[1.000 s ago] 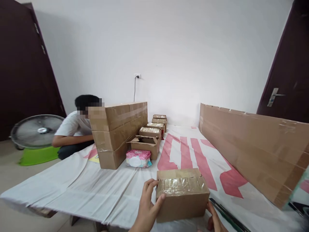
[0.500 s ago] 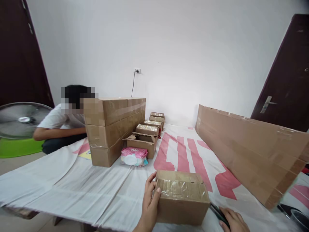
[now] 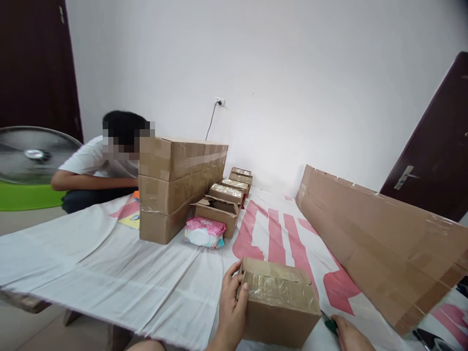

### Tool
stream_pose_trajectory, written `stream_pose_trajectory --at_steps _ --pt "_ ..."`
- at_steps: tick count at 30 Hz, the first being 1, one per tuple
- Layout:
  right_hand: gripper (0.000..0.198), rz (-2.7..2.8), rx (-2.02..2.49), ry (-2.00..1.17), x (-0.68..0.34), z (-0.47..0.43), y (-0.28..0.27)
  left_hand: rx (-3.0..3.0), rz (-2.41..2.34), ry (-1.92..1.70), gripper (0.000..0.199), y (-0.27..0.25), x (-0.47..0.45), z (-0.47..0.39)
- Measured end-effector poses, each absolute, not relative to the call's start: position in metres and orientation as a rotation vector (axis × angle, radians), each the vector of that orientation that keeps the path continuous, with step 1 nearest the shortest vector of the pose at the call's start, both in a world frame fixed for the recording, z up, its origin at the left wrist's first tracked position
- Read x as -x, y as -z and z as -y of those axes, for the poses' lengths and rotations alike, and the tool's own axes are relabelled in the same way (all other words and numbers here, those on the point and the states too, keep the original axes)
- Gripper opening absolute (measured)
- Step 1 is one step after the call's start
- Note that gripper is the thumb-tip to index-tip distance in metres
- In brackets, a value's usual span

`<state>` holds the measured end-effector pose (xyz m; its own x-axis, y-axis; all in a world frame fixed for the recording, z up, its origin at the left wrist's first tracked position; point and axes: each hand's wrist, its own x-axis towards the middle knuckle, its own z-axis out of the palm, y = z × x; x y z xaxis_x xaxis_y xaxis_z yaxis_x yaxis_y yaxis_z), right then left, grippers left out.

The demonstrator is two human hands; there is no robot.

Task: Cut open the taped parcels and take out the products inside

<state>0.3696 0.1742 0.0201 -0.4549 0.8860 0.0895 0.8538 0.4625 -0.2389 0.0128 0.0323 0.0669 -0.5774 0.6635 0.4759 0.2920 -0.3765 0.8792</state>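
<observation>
A taped cardboard box (image 3: 280,297) sits on the cloth right in front of me. My left hand (image 3: 232,304) grips its left end, thumb on the near side and fingers round the far corner. At the box's lower right corner my right hand (image 3: 351,335) is closed round the dark green handle of a box cutter (image 3: 330,323). The cutter's tip is close to the box's right side; whether it touches cannot be made out. Beyond the box lie a pink and white pack of wet wipes (image 3: 204,232) and a cardboard box with raised flaps (image 3: 215,212).
Stacked cartons (image 3: 155,195) form a wall on the left, with a person (image 3: 87,161) crouching behind it. Several taped boxes (image 3: 226,192) run back towards the wall. A long cardboard panel (image 3: 373,239) stands on the right. A roll of tape (image 3: 440,344) lies at the lower right edge.
The view has tilted and shifted slightly. My left hand keeps its grip on the box, and my right hand with the box cutter stays by the box's right side.
</observation>
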Motion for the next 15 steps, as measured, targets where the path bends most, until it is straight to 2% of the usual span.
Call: stream_pose_trajectory --at_steps 3,7,11,15 --pt "0.043 2.386 1.505 -0.029 -0.36 -0.176 -0.058 -1.264 -1.586 -2.035 0.031 -0.07 -0.013 -0.031" --pt "0.043 2.359 1.425 0.219 -0.325 -0.165 -0.146 -1.259 -1.606 -2.038 0.031 -0.074 -0.014 -0.03" --pt "0.037 2.71 1.1 0.34 -0.267 -0.137 -0.212 -1.257 -1.638 -2.054 0.03 -0.074 -0.014 -0.031" --pt "0.033 3.006 0.851 0.39 -0.21 -0.113 -0.237 -1.244 -1.636 -2.078 0.03 -0.071 -0.015 -0.034"
